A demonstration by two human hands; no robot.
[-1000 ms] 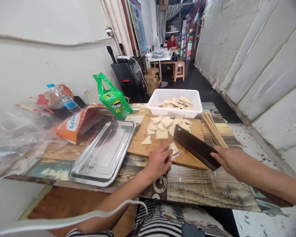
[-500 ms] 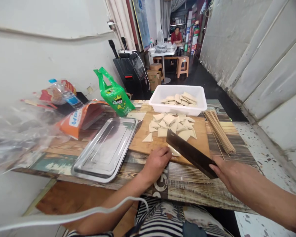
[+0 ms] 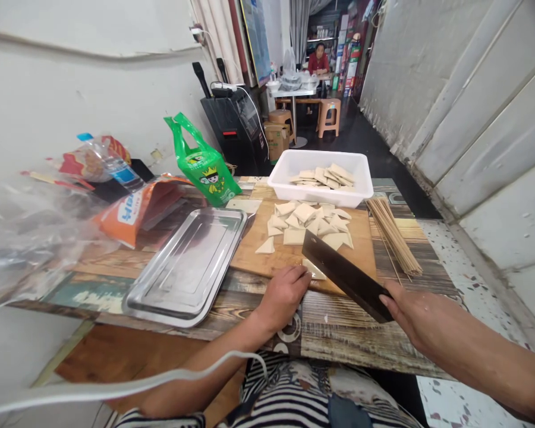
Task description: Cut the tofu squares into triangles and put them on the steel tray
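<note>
My right hand (image 3: 410, 312) is closed round the handle end of a dark cleaver (image 3: 343, 276), its blade slanting up and left over the wooden cutting board (image 3: 249, 255). Curled at the board's front edge, my left hand (image 3: 288, 294) has its fingertips against a pale slice of tofu (image 3: 313, 269), which lies partly behind the blade. Beyond the cleaver, a loose heap of tofu pieces (image 3: 294, 217), squares and triangles, covers the board's far half. A white plastic tub (image 3: 276, 189) behind the board has more flat pieces in it.
A metal tray (image 3: 185, 267) lies left of the board. Behind it are a green bag (image 3: 211, 175), an orange packet (image 3: 120, 220) and a plastic bottle (image 3: 120, 172). Thin wooden skewers (image 3: 395, 235) lie to the right. A person in red (image 3: 318, 62) sits far back.
The view has shifted slightly, so the tray and bags sit a little further left. Both hands and the cleaver keep nearly the same pose over the board.
</note>
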